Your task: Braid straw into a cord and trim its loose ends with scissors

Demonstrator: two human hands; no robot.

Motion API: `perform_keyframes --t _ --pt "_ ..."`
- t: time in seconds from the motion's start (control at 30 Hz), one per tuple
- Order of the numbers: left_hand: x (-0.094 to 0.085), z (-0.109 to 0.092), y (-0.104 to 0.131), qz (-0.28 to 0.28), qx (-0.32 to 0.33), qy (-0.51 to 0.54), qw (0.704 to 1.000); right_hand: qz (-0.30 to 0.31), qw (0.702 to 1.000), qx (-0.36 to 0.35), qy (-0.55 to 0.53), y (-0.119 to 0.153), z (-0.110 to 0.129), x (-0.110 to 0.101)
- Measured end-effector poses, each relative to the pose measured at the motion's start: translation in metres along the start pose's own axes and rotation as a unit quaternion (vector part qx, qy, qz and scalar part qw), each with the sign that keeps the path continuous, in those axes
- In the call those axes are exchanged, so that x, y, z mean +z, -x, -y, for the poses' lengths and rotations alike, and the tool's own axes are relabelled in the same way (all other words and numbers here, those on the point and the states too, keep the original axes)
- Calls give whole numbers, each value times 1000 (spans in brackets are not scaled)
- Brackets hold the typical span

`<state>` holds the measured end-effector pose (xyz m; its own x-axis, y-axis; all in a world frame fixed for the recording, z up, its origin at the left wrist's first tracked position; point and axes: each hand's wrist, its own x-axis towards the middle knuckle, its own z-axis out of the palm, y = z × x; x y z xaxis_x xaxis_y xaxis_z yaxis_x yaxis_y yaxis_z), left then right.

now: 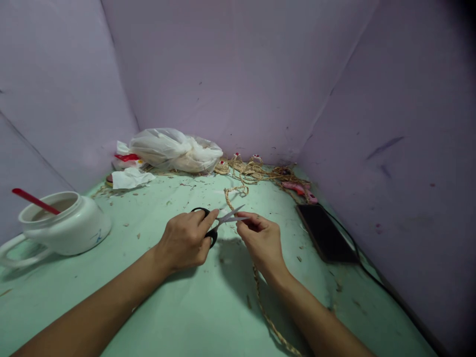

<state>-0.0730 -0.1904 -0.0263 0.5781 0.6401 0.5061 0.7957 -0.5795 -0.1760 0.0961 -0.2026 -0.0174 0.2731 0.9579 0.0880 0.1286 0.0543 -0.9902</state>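
1. Nearest camera, at left, one forearm (111,297); beyond, one white mug (80,228) with one red stick (35,200), at risk of spilling if bumped
2. Gripping one pair of scissors (221,219) in left hand (184,240), with blades slightly parted; could nick right fingers by slipping
3. Pinching one braided cord (258,292) between nearly closed fingertips of right hand (266,243), beside blades
4. Farther right, one phone (327,233)

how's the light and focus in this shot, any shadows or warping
Head view: dim, flat light, with a soft shadow on the green table beside the right hand; head view: the far right edge darkens, going black in the top corner; head view: the white mug at the left looks stretched, probably lens distortion; head view: fine detail in the braided cord is soft
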Motion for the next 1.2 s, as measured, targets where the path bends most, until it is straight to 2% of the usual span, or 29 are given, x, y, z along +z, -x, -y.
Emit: perform_keyframes --t 0.13,0.43,0.7,0.83,1.03,1.2 --pt "-1 -2 -1 6 -10 2 1000 17 1000 8 -1 1 -1 0" --pt "-3 -4 -3 5 -32 -22 999 3 996 -74 55 4 0 -1" --pt "-6 -3 -4 23 -19 -14 999 18 999 -20 18 3 4 -3" --pt "-3 -3 -3 49 -34 41 997 39 999 -3 -3 2 4 -4" --pt "1 -3 -1 79 -53 147 985 30 994 -95 38 2 2 -3" --pt "3 -2 -2 98 -55 185 976 41 997 -67 14 3 1 -2"
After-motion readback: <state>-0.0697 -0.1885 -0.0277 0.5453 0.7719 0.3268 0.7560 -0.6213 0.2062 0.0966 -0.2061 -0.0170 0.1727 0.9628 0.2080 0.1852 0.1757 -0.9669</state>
